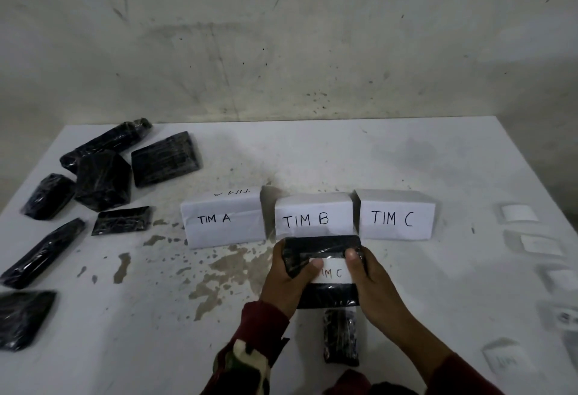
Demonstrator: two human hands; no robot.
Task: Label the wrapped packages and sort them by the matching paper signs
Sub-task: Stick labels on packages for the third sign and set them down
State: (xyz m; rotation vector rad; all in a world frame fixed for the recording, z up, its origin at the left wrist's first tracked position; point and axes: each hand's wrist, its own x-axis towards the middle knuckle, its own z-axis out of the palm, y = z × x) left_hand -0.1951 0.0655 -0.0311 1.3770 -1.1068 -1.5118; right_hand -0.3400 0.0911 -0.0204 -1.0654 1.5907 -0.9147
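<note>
Gripping a black package (323,246) labelled "TIM C", left hand (289,282) and right hand (370,285), before sign "TIM B" (312,219)

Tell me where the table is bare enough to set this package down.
Bare: the table behind the TIM A, TIM B and TIM C signs, and in front of TIM C. Crowded: wrapped packages far left, paper labels along the right edge.

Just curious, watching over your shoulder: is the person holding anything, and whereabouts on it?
Yes: a black plastic-wrapped package with a white paper label. The left hand grips its left end, the right hand its right end, thumbs on top by the label.
</note>
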